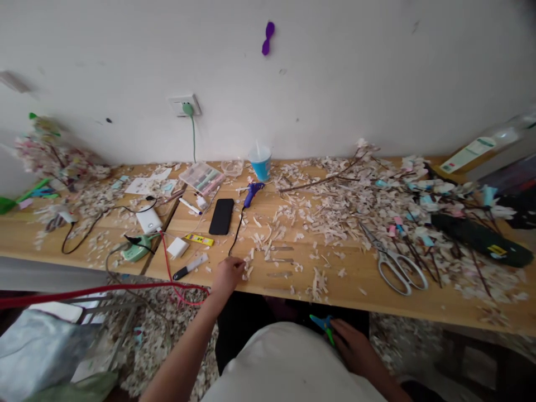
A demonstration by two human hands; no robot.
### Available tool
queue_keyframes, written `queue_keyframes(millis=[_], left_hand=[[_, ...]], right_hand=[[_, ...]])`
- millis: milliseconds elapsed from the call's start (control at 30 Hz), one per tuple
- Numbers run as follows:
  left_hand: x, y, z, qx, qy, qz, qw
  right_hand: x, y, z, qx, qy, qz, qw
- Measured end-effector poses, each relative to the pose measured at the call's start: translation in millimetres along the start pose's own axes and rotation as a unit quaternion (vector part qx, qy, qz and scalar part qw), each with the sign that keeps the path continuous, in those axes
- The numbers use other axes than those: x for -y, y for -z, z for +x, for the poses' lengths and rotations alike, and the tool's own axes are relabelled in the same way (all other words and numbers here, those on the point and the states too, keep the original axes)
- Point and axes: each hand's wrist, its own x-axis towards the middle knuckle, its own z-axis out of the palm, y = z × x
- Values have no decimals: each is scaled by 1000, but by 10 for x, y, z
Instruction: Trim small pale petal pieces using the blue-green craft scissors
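My left hand (229, 273) rests at the table's front edge with its fingers curled together. Pale paper-like scraps (248, 268) lie right against its fingertips, and whatever may be inside the fingers is hidden. Below the table edge, close to my lap, my right hand (349, 341) grips small blue-and-green scissors (323, 325) pointing up and left. Behind my left hand runs the black cord of a purple hot glue gun (253, 194). A black phone (221, 216) lies flat to its left, and a box cutter (190, 266) sits nearer the edge.
Large silver scissors (397, 268) lie to the right beside flower stems (422, 259) and a dark green bottle-shaped thing (481, 240). Loose scraps cover much of the wooden table (268, 285). A blue cup (260, 164) stands at the wall. A red cable (104, 287) crosses on the left.
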Motion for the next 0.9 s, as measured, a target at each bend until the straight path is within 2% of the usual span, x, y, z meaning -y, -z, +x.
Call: queue_keyframes(millis=[167,300,400,467,567,633,733,900], left_hand=[[80,23,-22,11,-31,13,999],[208,107,-80,-10,-41,21,999],[278,91,-175,-60,-62,32,996],[291,25,-267,-77,-113,60,989],[290,-101,-408,-35,-202,131,970],[305,-166,-478,-10,-232,173,957],[352,-218,-528,-15,-241,194,951],[400,-264,-552,-47,-224,177,957]], right_hand=[[-510,-248,-127,-93,-15,-59,994],[-742,-351,-195,-134,-16,-86,987],[-760,-391,-176,-145,-25,-98,984],[-739,-408,-148,-150,-27,-106,983],[-712,-414,-118,-154,-25,-118,981],[-702,-403,-120,-153,-23,-125,980],[-671,-380,-154,-150,-19,-137,979],[-548,-387,-200,-146,-10,-154,977]])
